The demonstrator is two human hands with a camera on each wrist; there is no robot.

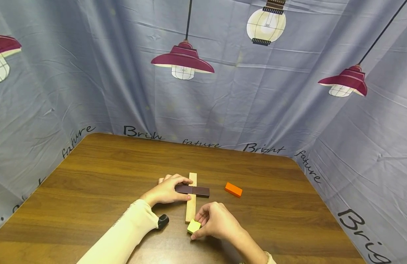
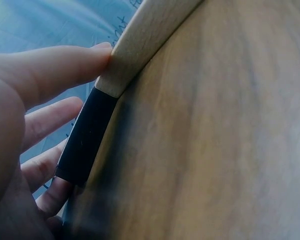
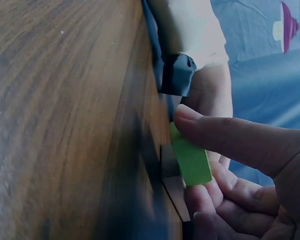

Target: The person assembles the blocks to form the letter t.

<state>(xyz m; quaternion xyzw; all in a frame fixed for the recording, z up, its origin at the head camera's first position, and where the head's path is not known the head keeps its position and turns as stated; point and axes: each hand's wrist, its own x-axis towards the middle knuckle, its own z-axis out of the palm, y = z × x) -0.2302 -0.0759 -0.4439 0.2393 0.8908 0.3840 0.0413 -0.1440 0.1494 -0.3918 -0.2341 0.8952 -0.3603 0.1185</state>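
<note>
A yellow-green block (image 1: 194,226) is pinched between the thumb and fingertips of my right hand (image 1: 220,222), beside the near end of a pale wooden block (image 1: 191,211). In the right wrist view the green block (image 3: 194,162) is tilted, close to the pale block's end. My left hand (image 1: 167,190) spans a dark brown block (image 1: 183,189), its thumb touching the near pale block and its index finger at a far pale block (image 1: 192,178). A second dark brown block (image 1: 201,191) extends rightward, so these pieces form a cross. The left wrist view shows the left fingers loosely bent.
An orange block (image 1: 233,189) lies on the brown wooden table (image 1: 124,161), right of the cross. A black device (image 1: 163,222) sits at the left wrist. Behind the table hangs a grey-blue curtain (image 1: 223,99) printed with lamps.
</note>
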